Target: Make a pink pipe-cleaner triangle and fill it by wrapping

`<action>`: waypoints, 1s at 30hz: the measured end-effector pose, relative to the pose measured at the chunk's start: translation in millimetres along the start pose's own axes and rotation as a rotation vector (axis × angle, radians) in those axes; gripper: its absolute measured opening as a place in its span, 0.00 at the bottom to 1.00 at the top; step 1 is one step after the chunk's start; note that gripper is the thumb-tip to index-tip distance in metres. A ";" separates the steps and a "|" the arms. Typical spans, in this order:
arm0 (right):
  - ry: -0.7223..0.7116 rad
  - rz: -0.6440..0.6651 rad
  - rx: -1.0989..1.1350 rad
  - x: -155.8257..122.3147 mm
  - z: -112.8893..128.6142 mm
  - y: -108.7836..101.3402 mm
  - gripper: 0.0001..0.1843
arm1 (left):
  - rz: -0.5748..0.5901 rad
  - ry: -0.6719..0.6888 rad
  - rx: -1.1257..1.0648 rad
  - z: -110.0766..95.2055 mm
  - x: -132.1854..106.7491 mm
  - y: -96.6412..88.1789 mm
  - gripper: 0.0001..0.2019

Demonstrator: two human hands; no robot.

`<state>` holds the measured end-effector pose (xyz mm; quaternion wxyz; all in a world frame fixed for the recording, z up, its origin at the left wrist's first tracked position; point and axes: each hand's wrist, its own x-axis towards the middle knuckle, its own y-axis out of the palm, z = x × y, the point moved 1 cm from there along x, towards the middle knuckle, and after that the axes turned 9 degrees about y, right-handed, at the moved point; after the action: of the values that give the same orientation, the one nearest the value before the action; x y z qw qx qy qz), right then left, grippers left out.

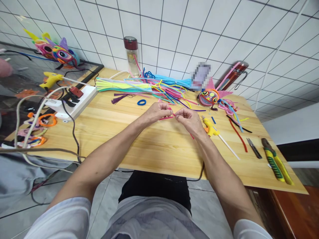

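Note:
Both my hands meet over the middle of the wooden table. My left hand and my right hand are each pinched on a pink pipe cleaner that runs between them; a red end pokes out below my right hand. Just behind lies a spread bundle of coloured pipe cleaners. A yellow glue gun with a white glue stick rests beside my right hand.
A colourful fish-like craft sits at the back right, another at far left. A white power strip with cables, a second glue gun, a bottle, small snips and yellow-green pliers lie around.

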<state>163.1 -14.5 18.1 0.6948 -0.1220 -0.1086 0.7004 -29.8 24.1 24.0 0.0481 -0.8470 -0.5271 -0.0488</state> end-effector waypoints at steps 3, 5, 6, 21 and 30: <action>-0.003 0.000 -0.040 -0.7 -0.3 0.1 0.09 | 0.026 -0.008 -0.008 0.0 -0.4 -0.2 0.09; -0.001 -0.001 -0.061 -0.7 -0.7 0.1 0.08 | 0.030 -0.011 -0.008 0.9 0.1 0.0 0.09; 0.000 -0.001 -0.063 -0.5 -1.1 0.1 0.08 | 0.025 -0.007 -0.009 1.4 0.5 0.1 0.09; -0.006 -0.143 0.020 4.7 -4.3 -0.7 0.10 | 0.138 0.048 -0.027 3.6 0.4 0.0 0.14; -0.025 -0.119 0.036 5.4 -5.6 1.4 0.11 | 0.133 0.047 -0.005 3.3 1.0 1.2 0.16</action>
<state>163.6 -9.2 12.3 0.7357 -0.0941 -0.1119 0.6613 -28.2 24.8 20.8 0.0615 -0.8789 -0.4684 -0.0667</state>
